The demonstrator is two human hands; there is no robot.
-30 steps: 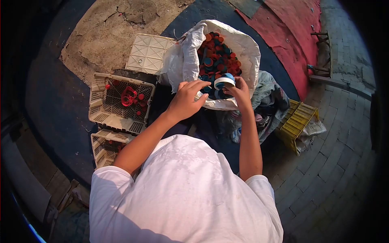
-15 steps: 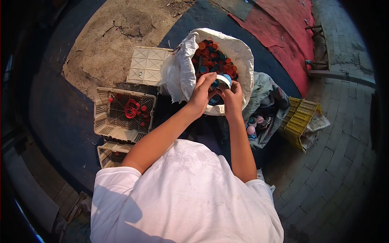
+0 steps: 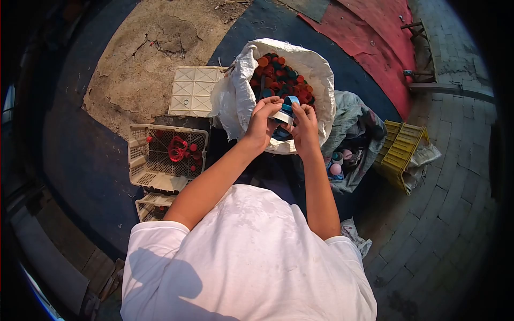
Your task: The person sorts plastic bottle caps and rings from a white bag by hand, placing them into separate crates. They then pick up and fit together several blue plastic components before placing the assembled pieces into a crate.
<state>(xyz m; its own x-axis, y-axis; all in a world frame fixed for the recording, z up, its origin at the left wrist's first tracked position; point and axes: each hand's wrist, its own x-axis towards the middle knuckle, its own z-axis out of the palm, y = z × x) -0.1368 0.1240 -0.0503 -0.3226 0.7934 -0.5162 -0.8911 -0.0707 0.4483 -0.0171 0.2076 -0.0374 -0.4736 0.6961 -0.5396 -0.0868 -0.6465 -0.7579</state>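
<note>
As hands [image 3: 261,122] hold caps [image 3: 282,116], sack rim [image 3: 286,147] near

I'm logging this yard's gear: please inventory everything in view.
Sack: 1, white, centre
Caps: many, red, orange and blue-green, in sack
Held pieces: count unclear, blue and white, over sack
Open crates: 2, beige, left
Small pieces: several, red, in open crates
Lattice panel: 1, cream, beyond crates
Bundle: 1, grey-green, right of sack
Slatted crates: count unclear, yellow, right
Mats: at least 2, red and blue, ground
Shirt: 1, white, bottom
Hands: 2, bare, on held pieces
</note>
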